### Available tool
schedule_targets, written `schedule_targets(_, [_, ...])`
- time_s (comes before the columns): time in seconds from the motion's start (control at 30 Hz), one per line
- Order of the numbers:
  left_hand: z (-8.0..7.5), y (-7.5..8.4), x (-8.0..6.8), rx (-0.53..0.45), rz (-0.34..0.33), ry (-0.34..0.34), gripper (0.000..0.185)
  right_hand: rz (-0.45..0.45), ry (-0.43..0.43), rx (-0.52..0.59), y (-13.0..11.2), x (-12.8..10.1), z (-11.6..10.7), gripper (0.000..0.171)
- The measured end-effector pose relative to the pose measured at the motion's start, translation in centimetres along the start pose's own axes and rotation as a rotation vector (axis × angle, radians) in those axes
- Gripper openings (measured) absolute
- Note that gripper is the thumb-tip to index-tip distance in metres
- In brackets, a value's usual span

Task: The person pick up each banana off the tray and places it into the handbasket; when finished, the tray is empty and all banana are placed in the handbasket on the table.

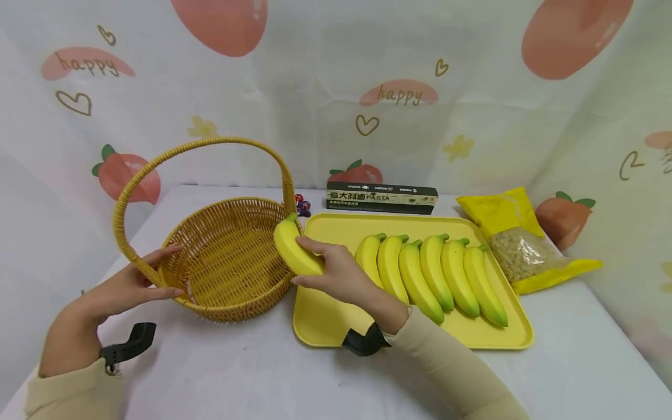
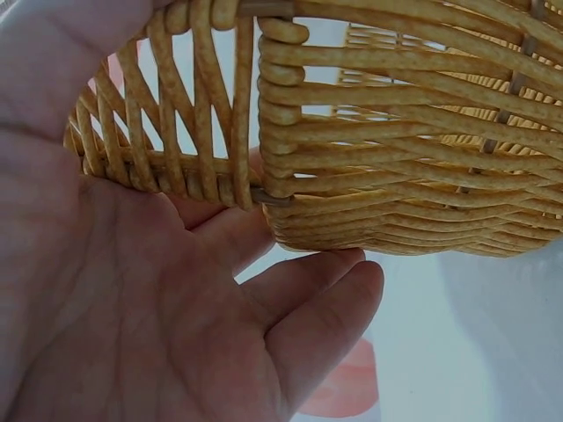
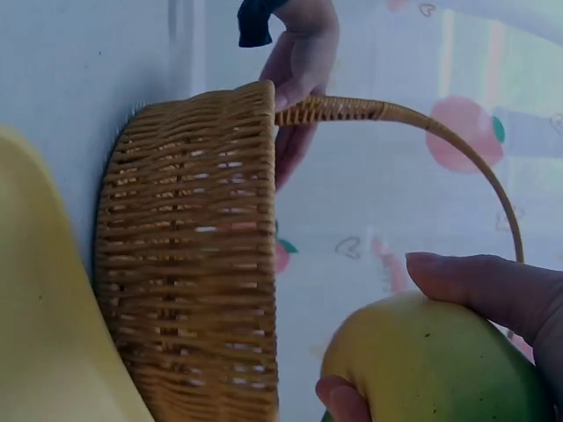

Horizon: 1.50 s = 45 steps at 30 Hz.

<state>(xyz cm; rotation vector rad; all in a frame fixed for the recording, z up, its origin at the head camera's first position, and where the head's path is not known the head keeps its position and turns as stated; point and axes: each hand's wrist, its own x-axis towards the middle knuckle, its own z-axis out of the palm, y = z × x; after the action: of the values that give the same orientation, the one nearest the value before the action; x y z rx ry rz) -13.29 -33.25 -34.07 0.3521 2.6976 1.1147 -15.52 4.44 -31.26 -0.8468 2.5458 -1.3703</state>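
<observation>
In the head view my right hand (image 1: 336, 274) grips a yellow banana (image 1: 294, 248) with a green stem, held over the right rim of a wicker basket (image 1: 210, 219). In the right wrist view the same banana (image 3: 431, 360) sits between thumb and fingers, close to the basket's woven side (image 3: 189, 246). My left hand (image 1: 139, 283) holds the basket's left rim at the foot of the arched handle. From the left wrist view, the left palm (image 2: 167, 290) lies against the wicker, its fingers reaching under. The basket's visible floor is bare. Several more bananas (image 1: 417, 280) lie in a row.
That row lies on a yellow tray (image 1: 322, 326) right of the basket. Behind the tray stands a black pasta box (image 1: 381, 198). A yellow bag of pasta (image 1: 520, 245) leans at the tray's right edge. Small wrapped candies (image 1: 303, 206) sit behind the basket.
</observation>
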Motion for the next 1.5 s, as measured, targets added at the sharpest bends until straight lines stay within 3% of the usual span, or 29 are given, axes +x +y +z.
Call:
schedule_targets(0.13, [0.1,-0.1,0.1,0.001,0.001,-0.002,0.078,-0.013,-0.085,-0.098,-0.8,1.5,0.8,0.066])
schedule_targets(0.33, [0.3,0.2,0.1,0.006,-0.018,-0.011,0.078,0.001,-0.203,-0.122,-1.6,4.7,1.9,0.067])
schedule_targets(0.73, [0.3,0.4,0.4,0.024,-0.042,-0.005,0.082,0.026,-0.332,-0.289,-3.2,10.0,4.2,0.069])
schedule_targets(1.1, [0.1,0.1,0.0,0.014,-0.02,0.001,0.082,0.072,-0.469,-0.236,-3.6,13.8,7.1,0.061])
schedule_targets(1.3, [0.1,0.1,0.1,0.033,-0.009,0.007,0.081,0.142,-0.463,-0.193,-3.8,14.5,7.8,0.05])
schedule_targets(1.5, [-0.1,0.2,0.1,0.048,-0.008,0.01,0.079,0.189,-0.47,-0.165,-3.8,15.0,8.6,0.059])
